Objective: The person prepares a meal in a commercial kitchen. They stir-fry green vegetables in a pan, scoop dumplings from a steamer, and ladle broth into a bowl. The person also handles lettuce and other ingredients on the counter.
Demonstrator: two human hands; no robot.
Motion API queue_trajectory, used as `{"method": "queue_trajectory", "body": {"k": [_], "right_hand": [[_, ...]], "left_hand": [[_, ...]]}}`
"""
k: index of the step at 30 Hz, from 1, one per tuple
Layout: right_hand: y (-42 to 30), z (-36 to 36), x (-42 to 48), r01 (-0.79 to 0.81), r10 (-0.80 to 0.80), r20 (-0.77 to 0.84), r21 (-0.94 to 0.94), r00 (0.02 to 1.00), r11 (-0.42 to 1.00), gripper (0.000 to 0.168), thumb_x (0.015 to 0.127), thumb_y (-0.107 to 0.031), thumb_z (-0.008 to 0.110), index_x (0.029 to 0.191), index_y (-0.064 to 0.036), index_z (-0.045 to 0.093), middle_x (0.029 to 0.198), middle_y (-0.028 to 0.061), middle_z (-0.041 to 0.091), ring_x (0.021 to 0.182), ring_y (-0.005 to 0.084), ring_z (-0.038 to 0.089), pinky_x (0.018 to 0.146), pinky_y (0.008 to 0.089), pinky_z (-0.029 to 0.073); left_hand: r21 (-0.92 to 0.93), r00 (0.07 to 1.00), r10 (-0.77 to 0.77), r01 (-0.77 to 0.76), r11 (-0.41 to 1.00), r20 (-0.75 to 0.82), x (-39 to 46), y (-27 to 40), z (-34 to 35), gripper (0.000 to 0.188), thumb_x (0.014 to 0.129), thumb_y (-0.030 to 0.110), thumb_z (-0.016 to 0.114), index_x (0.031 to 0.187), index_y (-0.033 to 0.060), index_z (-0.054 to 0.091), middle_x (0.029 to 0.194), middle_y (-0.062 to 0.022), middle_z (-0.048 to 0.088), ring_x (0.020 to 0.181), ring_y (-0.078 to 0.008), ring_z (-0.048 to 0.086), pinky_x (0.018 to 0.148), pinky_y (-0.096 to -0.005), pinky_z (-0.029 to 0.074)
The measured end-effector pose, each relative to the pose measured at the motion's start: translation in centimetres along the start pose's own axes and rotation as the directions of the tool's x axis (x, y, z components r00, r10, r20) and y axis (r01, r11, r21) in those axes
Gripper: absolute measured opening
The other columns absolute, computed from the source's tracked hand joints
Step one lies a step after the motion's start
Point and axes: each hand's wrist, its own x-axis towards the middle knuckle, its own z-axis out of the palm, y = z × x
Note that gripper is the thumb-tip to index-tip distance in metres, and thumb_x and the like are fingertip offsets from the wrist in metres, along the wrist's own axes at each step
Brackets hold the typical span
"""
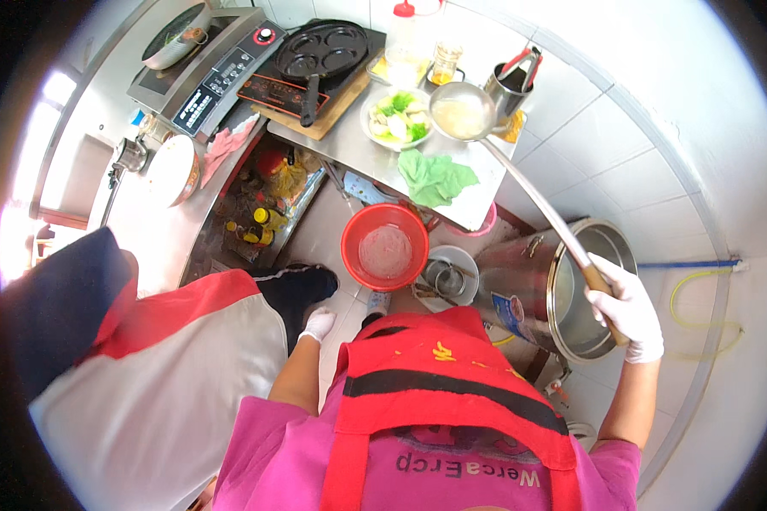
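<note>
My right hand [627, 308], in a white glove, grips the wooden end of a long-handled metal ladle [529, 185]. Pale cloudy liquid fills the ladle's bowl, which is over the right end of the steel table [351, 144], beside a bowl of cut vegetables [396, 119]. Beneath that hand stands a tall stainless-steel pot [518, 281], its mouth open, with liquid inside. My left hand [319, 323], also gloved, hangs low at my side with its fingers curled and nothing visible in it. A green cloth [436, 179] lies crumpled near the table's front edge.
A person in a grey and red garment [185, 326] stands close on my left. On the floor are a red basin [385, 248] and a white bucket [450, 274] holding metal utensils. A four-hole pan [323, 51] rests on an induction cooker [281, 96]. Tongs stand in a metal container [509, 89].
</note>
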Motion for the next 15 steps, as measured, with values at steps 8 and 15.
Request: {"method": "queue_trajectory", "body": {"k": [8,15], "right_hand": [[-2.5,5.1,6.6,0.4,-0.482,0.102,-0.718,0.87,0.57,0.05,0.072,-0.005,0.058,0.121,0.004,0.047,0.099,0.0243,0.058,0.09,0.0387,0.057,0.079,0.0367,0.046],[-0.8,5.7,7.1,0.235,-0.542,0.053,-0.933,0.839,0.272,0.052,0.073,-0.003,0.054,0.124,-0.002,0.045,0.09,0.0162,0.054,0.071,0.0323,0.057,0.06,0.0396,0.048]], "left_hand": [[-0.093,0.999,0.01,-0.012,0.996,-0.03,0.4,-3.8,1.3,0.033,0.079,0.026,0.049,0.098,0.0027,0.061,0.103,-0.0212,0.06,0.1,-0.0346,0.056,0.089,-0.037,0.042],[-0.065,0.993,-0.039,0.046,0.997,0.115,-0.2,0.6,1.9,0.044,0.08,0.031,0.05,0.113,0.0029,0.057,0.117,-0.0218,0.054,0.112,-0.0341,0.05,0.096,-0.0361,0.037]]}}
